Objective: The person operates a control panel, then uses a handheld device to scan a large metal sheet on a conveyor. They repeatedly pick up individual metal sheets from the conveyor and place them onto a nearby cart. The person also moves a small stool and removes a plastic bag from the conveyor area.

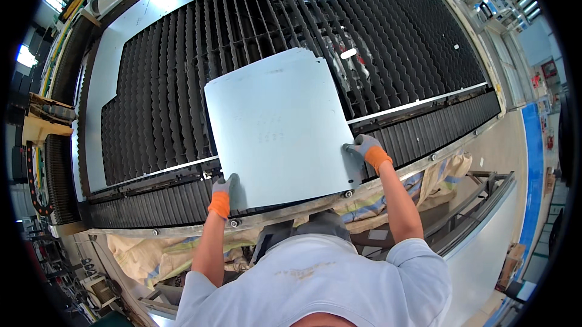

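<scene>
Dark slatted cutting bed point(182, 84), grey metal sheet point(279, 127) lying on it

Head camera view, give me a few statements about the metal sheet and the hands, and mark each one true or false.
1. Both hands grip the metal sheet. True: the left hand and the right hand hold its near edge.
2. The gloves are all black. False: grey with orange cuffs.
3. The sheet lies over a dark slatted cutting bed. True.
4. The sheet is round. False: roughly rectangular.
5. The person wears long dark sleeves. False: a short-sleeved white shirt.
</scene>
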A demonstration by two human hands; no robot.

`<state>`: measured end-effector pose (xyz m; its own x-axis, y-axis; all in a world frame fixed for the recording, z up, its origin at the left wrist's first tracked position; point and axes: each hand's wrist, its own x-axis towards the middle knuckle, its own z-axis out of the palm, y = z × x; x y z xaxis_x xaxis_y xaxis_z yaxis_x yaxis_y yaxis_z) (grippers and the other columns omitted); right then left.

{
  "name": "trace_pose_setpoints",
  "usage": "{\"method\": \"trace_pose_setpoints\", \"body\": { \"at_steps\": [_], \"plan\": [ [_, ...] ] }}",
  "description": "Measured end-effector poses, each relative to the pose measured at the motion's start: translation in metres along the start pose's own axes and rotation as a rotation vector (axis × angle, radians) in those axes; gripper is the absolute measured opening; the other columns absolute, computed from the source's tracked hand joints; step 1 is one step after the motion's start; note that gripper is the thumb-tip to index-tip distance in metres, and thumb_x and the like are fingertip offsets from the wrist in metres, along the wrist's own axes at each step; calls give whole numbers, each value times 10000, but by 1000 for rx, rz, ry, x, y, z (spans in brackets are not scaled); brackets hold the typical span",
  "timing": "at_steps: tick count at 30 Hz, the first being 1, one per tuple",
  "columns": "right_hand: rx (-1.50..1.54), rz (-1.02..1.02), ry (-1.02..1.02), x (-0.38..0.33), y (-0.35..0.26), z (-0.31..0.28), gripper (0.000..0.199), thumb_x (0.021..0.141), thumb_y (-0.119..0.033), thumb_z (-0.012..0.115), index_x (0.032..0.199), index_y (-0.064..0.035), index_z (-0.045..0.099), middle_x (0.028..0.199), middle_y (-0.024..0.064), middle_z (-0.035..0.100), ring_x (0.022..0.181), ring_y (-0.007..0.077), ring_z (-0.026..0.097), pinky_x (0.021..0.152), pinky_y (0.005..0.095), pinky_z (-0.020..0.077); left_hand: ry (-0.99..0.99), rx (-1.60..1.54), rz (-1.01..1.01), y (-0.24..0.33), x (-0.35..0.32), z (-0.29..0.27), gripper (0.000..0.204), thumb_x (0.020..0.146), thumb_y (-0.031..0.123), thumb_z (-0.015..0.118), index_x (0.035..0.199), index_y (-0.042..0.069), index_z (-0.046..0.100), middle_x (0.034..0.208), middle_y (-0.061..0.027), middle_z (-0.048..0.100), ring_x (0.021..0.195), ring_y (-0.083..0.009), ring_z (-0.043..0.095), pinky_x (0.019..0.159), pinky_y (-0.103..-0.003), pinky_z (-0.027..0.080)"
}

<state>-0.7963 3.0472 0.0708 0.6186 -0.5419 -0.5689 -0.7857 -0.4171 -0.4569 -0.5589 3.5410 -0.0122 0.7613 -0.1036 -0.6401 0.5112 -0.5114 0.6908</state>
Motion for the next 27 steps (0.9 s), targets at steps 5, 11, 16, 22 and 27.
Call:
{"method": "trace_pose_setpoints", "body": {
  "at_steps": [5, 11, 16, 22, 27],
  "plan": [
    [-237, -55, -104, 3, 17, 43, 671, 802, -654, 694, 1091, -50, 721, 1131, 183, 710, 1102, 348, 651, 965, 423, 503, 25, -130, -13, -60, 1, -10, 299, 845, 294, 826, 823, 39, 670, 777, -1, 656, 632, -95, 540, 572, -291, 443],
    [-26, -51, 83, 23, -29, -9, 636, 822, -616, 704, 1136, -65, 740, 1156, 170, 719, 1108, 320, 661, 959, 388, 508, 158, 891, 238, 37, -27, -35, 605, 846, 579, 671, 1145, 55, 723, 1120, -174, 729, 1077, -354, 682, 924, -407, 528],
    [365, 53, -43, 114, -6, 40, 921, 769, -684, 706, 1307, 56, 607, 1231, 238, 675, 1160, 342, 645, 971, 401, 504, 187, 260, 279, 25, 83, -51, 473, 918, 462, 715, 1040, 5, 727, 853, -55, 717, 655, -154, 620, 582, -297, 484],
    [649, 242, -61, 144, -25, 68, 997, 717, -683, 751, 1312, 98, 579, 1280, 277, 635, 1191, 361, 624, 947, 417, 515, 129, 103, -118, 2, 110, 0, 721, 758, 656, 783, 1048, 2, 702, 803, -75, 629, 622, -202, 606, 550, -356, 504],
    [260, 131, 171, 131, -43, 75, 816, 724, -663, 738, 1113, 53, 700, 1136, 267, 695, 1104, 415, 650, 951, 438, 517, 178, 104, -166, 45, 84, 20, 699, 897, 596, 641, 1202, -32, 660, 1063, -153, 685, 940, -310, 660, 834, -398, 548]
  ]
}}
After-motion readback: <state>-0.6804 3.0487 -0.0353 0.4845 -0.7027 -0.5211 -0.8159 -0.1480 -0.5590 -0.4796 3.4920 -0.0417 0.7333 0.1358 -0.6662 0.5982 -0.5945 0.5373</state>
